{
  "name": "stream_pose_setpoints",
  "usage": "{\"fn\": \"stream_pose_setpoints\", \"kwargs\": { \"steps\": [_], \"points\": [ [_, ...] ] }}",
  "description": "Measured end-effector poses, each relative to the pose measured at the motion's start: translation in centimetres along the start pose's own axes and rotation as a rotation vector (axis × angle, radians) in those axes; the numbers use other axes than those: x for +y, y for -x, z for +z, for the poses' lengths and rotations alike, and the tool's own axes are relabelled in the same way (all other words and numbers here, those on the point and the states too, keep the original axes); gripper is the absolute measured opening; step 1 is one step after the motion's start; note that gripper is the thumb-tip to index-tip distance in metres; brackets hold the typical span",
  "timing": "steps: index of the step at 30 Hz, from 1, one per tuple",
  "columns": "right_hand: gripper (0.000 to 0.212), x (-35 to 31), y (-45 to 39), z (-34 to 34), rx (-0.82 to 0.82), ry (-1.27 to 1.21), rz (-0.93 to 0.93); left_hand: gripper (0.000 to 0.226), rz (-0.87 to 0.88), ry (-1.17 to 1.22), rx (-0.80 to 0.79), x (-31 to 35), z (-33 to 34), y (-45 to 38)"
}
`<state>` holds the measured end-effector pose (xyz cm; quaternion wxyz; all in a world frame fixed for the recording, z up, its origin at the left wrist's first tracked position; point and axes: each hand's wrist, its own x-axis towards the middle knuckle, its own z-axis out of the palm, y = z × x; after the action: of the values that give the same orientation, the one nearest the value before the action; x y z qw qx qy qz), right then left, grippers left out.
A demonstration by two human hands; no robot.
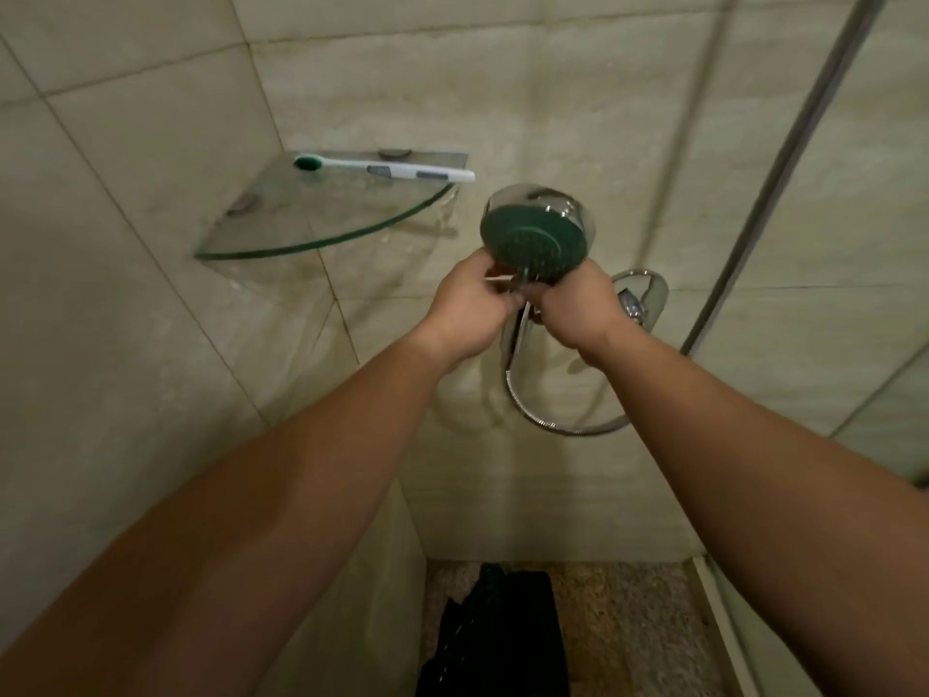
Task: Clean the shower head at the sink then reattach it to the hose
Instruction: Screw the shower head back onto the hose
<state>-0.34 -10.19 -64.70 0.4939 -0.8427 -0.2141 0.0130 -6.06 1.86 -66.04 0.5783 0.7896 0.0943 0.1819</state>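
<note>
Both hands work the joint below the shower head (534,242) in the shower stall: left hand (467,306) pinches the handle, right hand (578,306) grips the hose (553,425) end. Step looks like threading; next needs aligned turning.

both hands (523,304) gripping shower head (534,242), hose (563,429) below

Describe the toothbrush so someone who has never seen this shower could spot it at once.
Find the glass corner shelf where the two tiled walls meet, left of the shower head. The toothbrush lies along its back edge. It is the only loose item there: white handle, green bristled head.
</note>
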Motion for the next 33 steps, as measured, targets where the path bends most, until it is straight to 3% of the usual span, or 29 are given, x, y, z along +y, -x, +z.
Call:
{"fn": "stream_pose_setpoints", "kwargs": {
  "steps": [3, 6, 9, 12, 18, 22, 23, 27, 33],
  "points": [
    [0.030, -0.5, -0.8, -0.8, -0.043, -0.057, -0.037, 0.047, 0.026, -0.045, -0.054, 0.5, -0.5, -0.8],
    [0.010, -2.6, -1.5, -2.5, -0.066, -0.082, -0.086, 0.059, 0.054, -0.122, -0.107, 1.7, -0.8, -1.2],
    [0.005, -4.5, -2.0, -4.6, -0.070, -0.129, -0.115, 0.047, 0.084, -0.215, -0.072, 4.1, -1.2, -2.0],
    [0.010, -6.7, -2.6, -6.7, -0.056, -0.097, -0.182, 0.033, 0.169, -0.304, -0.035, 7.4, -1.4, -2.5],
    [0.029, -10.8, -2.6, -10.9, -0.008, -0.004, -0.319, 0.036, 0.229, -0.239, 0.069, 14.7, -2.7, -3.3],
    [0.030, -12.0, -3.1, -11.5, -0.057, -0.002, -0.298, 0.039, 0.258, -0.242, 0.069, 17.3, -3.2, -4.0],
    [0.028, -13.9, -4.4, -13.0, -0.020, 0.018, -0.350, 0.034, 0.329, -0.260, 0.130, 20.3, -3.7, -4.5],
    [0.030, -11.6, -3.4, -11.9, -0.131, 0.199, -0.318, 0.029, 0.285, -0.231, 0.119, 18.7, -3.8, -4.8],
    [0.012, -13.1, -3.4, -11.8, 0.032, 0.103, -0.398, 0.032, 0.365, -0.229, 0.172, 21.4, -4.3, -4.1]
  ]
}}
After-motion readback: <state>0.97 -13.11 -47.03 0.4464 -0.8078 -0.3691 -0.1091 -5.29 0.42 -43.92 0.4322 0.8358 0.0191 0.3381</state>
